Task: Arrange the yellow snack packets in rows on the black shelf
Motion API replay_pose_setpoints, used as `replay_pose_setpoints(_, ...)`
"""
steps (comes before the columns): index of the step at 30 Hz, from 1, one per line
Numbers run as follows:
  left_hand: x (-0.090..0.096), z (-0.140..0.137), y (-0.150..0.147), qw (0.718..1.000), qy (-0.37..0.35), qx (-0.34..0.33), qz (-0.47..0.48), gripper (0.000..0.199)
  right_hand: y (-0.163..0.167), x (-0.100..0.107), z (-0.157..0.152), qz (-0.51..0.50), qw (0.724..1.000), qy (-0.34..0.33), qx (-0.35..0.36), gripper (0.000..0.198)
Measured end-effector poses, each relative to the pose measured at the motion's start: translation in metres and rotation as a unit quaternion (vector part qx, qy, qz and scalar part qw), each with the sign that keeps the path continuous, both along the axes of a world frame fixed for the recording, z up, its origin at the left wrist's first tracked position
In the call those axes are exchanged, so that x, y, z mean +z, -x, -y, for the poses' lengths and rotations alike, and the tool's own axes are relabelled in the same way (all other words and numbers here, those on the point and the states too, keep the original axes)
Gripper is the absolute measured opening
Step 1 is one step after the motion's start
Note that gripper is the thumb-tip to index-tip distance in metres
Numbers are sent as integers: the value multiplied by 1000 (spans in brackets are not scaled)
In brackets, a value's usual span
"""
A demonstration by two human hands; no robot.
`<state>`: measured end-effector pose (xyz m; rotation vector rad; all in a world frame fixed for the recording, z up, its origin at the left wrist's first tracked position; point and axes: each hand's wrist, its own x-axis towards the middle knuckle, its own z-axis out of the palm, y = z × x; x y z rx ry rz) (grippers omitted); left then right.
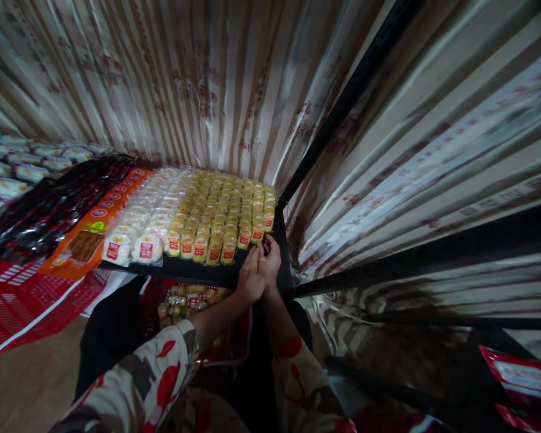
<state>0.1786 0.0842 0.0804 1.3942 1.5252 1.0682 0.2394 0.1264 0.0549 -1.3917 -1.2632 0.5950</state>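
Rows of small yellow wrapped snack packets (216, 210) with red labels stand on a dark shelf (198, 269). At the front right end of these rows, my left hand (251, 275) and my right hand (272, 260) meet over the shelf edge. Both sets of fingers are closed together, with the fingertips at the nearest yellow packet (258, 233). What lies between the fingers is hidden. Below the shelf, a red basket (247, 337) holds more yellowish packets (192, 300), partly behind my left forearm.
Left of the yellow rows lie white round packs (148, 243), orange packs of brown sticks (88, 243), dark glossy packs (58, 201) and white packets (31, 173). A red basket (15, 307) stands at lower left. Black frame bars (347, 96) and a striped curtain (225, 78) border the shelf.
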Motion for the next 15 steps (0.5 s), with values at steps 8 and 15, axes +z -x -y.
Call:
replay_pose_setpoints(8, 0, 49, 35, 998, -50, -41, 1, 31, 13, -2, 63, 58, 997, 45, -15, 35)
replay_pose_setpoints(15, -31, 86, 94, 993, 54, -77, -72, 30, 48, -20, 123, 128, 987, 17, 97, 28)
